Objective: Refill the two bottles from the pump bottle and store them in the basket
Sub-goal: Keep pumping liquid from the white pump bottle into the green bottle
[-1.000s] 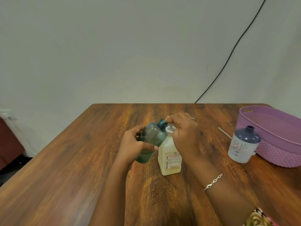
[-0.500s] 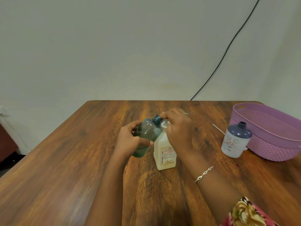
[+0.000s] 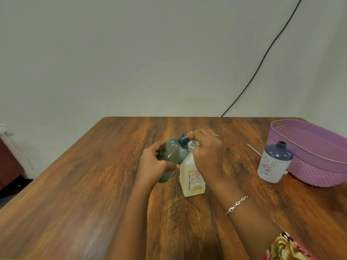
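Note:
At the middle of the wooden table (image 3: 84, 184) stands a cream pump bottle (image 3: 191, 179) with a printed label. My right hand (image 3: 206, 152) covers its pump head, fingers curled over it. My left hand (image 3: 152, 166) grips a translucent teal bottle (image 3: 172, 152), tilted so its uncapped neck sits by the pump spout under my right fingers. A second bottle (image 3: 273, 162), white with a dark blue top and no cap, stands upright to the right, beside the purple basket (image 3: 319, 166).
The purple basket sits at the table's right edge with nothing visible inside. A thin white stick (image 3: 253, 149) lies on the table behind the white bottle. A black cable (image 3: 262, 62) runs down the wall behind the table.
Both hands keep the same grip on the teal bottle and the pump head. The camera view shifted slightly, so everything sits a bit lower and more to the left.

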Demonstrator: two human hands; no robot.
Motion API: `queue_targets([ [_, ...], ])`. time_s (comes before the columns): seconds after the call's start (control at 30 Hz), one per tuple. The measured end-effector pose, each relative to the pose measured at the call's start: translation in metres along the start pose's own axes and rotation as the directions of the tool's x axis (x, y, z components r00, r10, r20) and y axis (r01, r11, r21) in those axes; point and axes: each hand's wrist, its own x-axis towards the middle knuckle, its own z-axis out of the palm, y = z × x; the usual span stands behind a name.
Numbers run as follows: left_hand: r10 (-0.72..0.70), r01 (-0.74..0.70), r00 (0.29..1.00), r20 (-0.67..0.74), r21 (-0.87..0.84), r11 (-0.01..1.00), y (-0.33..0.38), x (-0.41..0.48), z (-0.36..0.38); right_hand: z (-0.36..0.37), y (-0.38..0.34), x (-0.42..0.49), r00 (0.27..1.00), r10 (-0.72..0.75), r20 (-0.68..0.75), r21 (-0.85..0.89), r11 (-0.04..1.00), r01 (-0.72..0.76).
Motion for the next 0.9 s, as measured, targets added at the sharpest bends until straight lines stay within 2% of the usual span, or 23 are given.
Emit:
queue_targets([
  [0.17, -0.001, 0.001, 1.0, 0.013, -0.008, 1.0, 0.002, -0.003, -0.002, -0.005, -0.002, 0.005, 0.995, 0.066, 0.074, 0.106, 0.992, -0.074],
  [0.3, 0.023, -0.023, 1.0, 0.02, -0.004, 1.0, 0.007, -0.001, -0.004, -0.013, -0.005, 0.026, 0.97, 0.152, 0.189, 0.099, 0.98, -0.173],
  [0.47, 0.015, -0.015, 0.999, 0.036, 0.001, 1.0, 0.002, -0.003, -0.004, -0.006, -0.002, 0.006, 0.998, 0.013, 0.066, 0.074, 0.997, -0.018],
  [0.67, 0.019, -0.019, 0.999, 0.034, 0.006, 1.0, 0.005, -0.002, -0.005, -0.009, -0.002, 0.013, 0.994, 0.068, 0.082, 0.188, 0.979, -0.082],
  [0.77, 0.032, -0.033, 0.999, 0.039, 0.04, 0.999, 0.009, 0.001, -0.007, -0.008, -0.003, 0.022, 0.992, 0.07, 0.105, 0.155, 0.984, -0.086],
  [0.9, 0.007, -0.009, 0.999, 0.048, 0.036, 0.999, 0.004, 0.001, -0.007, -0.003, 0.002, 0.01, 0.999, 0.01, 0.032, 0.109, 0.994, -0.013],
])
